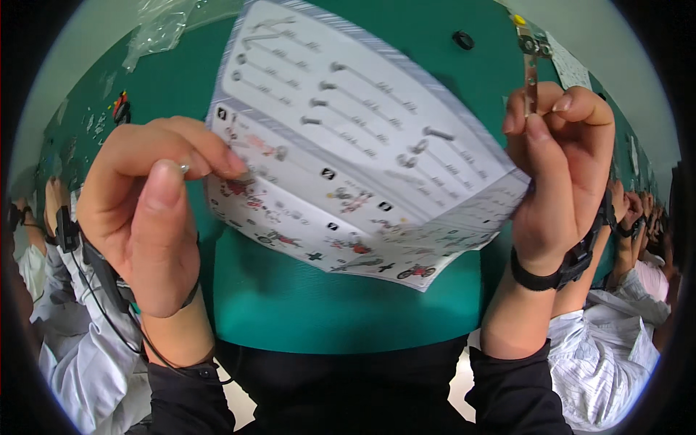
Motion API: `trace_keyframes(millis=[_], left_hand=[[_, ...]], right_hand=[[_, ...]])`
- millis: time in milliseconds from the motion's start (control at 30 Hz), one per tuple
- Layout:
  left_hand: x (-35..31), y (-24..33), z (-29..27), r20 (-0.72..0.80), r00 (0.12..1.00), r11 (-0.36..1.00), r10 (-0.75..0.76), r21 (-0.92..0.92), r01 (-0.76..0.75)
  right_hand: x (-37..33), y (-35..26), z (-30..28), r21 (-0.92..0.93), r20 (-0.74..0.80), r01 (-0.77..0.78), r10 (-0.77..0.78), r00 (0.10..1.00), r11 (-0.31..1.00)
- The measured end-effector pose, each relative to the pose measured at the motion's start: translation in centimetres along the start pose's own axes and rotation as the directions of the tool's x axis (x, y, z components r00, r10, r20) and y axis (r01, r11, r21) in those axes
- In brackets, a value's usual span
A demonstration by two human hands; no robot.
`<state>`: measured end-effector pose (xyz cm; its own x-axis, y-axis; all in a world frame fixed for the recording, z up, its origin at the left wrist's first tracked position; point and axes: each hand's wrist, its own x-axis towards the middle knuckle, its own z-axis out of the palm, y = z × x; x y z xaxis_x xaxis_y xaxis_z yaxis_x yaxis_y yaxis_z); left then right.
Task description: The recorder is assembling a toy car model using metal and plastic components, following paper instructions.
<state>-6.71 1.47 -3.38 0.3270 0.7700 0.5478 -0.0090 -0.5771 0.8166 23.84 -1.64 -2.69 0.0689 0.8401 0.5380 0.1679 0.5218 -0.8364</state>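
A folded instruction sheet [348,138] with pictures of screws, nuts and build steps is raised over the table between my hands. My left hand [145,196] is closed, with a tiny shiny metal piece [184,168] at its thumb tip; its exact kind is too small to tell. Its fingertips overlap the sheet's left edge. My right hand [562,167] pinches an upright perforated metal strip [531,80] between thumb and fingers. Small parts, one with a yellow tip, sit at the strip's top. The sheet's right corner meets my right palm; whether fingers grip it is hidden.
On the green table [348,312] a black ring [463,40] lies at the back. A clear plastic bag [161,29] is at the far left, above a small black-and-orange part [121,107]. A white paper [569,61] lies behind my right hand. Other people sit along both sides.
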Motion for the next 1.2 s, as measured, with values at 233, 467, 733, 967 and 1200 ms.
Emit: trace_keyframes(millis=[233,467,733,967,1200], left_hand=[[-0.2,0.4,-1.7,0.084,0.995,0.997,0.056,-0.061,-0.051],[-0.3,1.5,-1.3,0.064,0.993,0.994,0.101,-0.058,-0.098],[-0.7,1.6,-2.0,0.104,0.987,0.990,0.126,-0.084,-0.117],[-0.5,1.9,-1.8,0.096,0.988,0.989,0.118,-0.098,-0.108],[-0.2,2.3,-1.0,0.048,0.982,0.961,0.183,-0.218,-0.168]], right_hand=[[0.4,1.1,0.7,0.066,-0.005,-0.046,0.047,0.999,0.997],[0.0,1.3,0.1,0.064,0.000,-0.085,0.085,0.996,0.994],[-0.1,1.4,0.0,0.082,0.028,-0.083,0.081,0.996,0.993],[0.0,1.5,-0.2,0.063,0.052,-0.079,0.076,0.996,0.995],[0.0,1.2,-0.1,0.059,0.041,-0.090,0.088,0.995,0.994]])
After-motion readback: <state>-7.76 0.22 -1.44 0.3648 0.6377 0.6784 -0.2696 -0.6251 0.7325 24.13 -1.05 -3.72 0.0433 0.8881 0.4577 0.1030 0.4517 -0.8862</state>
